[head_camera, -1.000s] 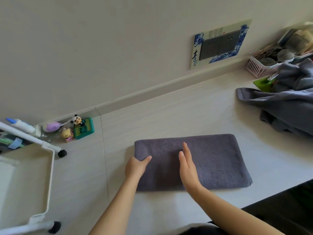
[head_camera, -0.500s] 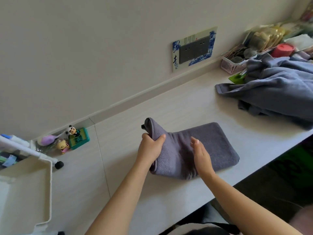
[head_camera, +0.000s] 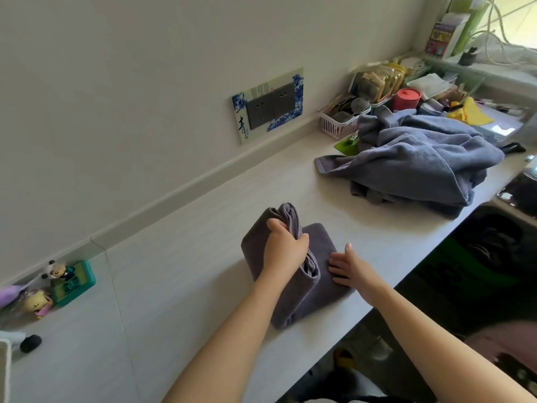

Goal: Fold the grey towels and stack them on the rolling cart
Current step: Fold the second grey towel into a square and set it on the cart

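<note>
A dark grey towel (head_camera: 290,298) lies half folded on the white counter (head_camera: 180,274). My left hand (head_camera: 286,248) grips its left end, lifted and swung over the right half. My right hand (head_camera: 347,269) lies flat with straight fingers on the lower layer, pressing it to the counter. A heap of unfolded grey towels (head_camera: 418,161) sits farther right along the counter. Only a white corner of the rolling cart (head_camera: 5,362) and one black wheel (head_camera: 30,343) show at the left edge.
Small toy figures and a green box (head_camera: 72,282) stand by the wall at the left. A pink basket (head_camera: 337,126), a red jar (head_camera: 406,98) and clutter fill the far right. A framed socket plate (head_camera: 268,104) hangs on the wall. The counter's front edge runs under my arms.
My left hand took hold of the towel's left end and carried it up and over to the right. My right hand slid right along the lower layer. The view turned right, away from the cart.
</note>
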